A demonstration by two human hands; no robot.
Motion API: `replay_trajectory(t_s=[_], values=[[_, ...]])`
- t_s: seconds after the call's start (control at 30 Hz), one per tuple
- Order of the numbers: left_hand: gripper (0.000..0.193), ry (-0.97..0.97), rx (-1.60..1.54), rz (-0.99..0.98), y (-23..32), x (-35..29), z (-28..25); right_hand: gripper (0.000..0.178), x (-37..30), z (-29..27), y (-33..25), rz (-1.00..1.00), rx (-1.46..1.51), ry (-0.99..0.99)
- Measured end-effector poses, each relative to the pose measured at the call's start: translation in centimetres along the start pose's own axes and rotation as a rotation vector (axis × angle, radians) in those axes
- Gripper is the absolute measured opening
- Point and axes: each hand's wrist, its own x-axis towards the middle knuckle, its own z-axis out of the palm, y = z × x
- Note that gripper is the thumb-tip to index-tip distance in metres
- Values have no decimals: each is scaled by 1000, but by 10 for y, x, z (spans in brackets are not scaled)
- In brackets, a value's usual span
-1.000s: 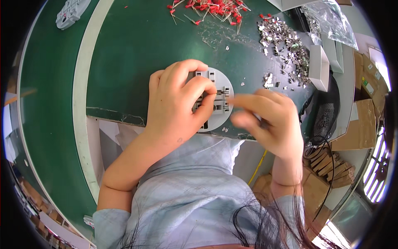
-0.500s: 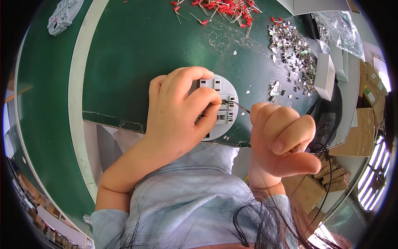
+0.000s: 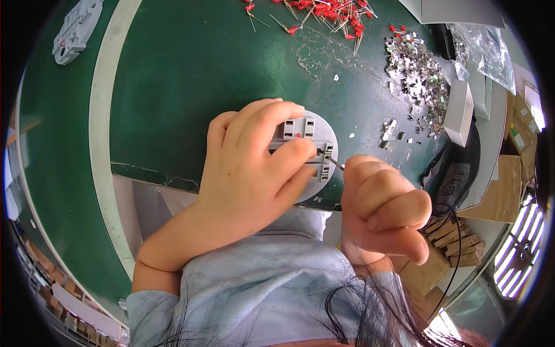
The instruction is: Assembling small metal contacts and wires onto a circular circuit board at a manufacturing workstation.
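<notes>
A rounded grey plastic housing (image 3: 328, 128) with raised slotted blocks lies at the front edge of the green table. My left hand (image 3: 245, 156) is over it, partly covering it: curled fingers hold its far rim while the thumb and index finger press near a middle slot. In a closed fist, my right hand (image 3: 384, 202) grips a thin metal pick-like tool (image 3: 337, 164). Its tip reaches a slotted block at the housing's right side; its handle is hidden in the fist. A small red spot shows between the upper blocks.
Red LEDs with long wire legs (image 3: 329, 14) are heaped at the far side. Small metal clips (image 3: 419, 75) form a pile to the right, beside a white box (image 3: 458, 113) and a black mesh item (image 3: 459, 179). Another grey housing (image 3: 78, 32) lies far left, past a pale strip.
My right hand and the tool have shifted slightly left, closer to the housing. The red spot on the housing now shows between my fingers. The whole view has shifted a little.
</notes>
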Motion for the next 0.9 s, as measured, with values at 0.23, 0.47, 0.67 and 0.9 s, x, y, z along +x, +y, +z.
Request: replay_trajectory(t_s=[0.23,0.47,0.67,0.9], values=[[80,-236,112,-22,14,-8,-22,62,9,-3,-2,-32,78,26],[78,-227,125,-14,15,-10,-20,61,17,-7,-10,118,115,8],[77,-226,152,-9,16,-9,-17,63,23,4,-9,287,-131,64],[77,-200,150,13,13,-10,-15,35,25,2,6,177,30,90]])
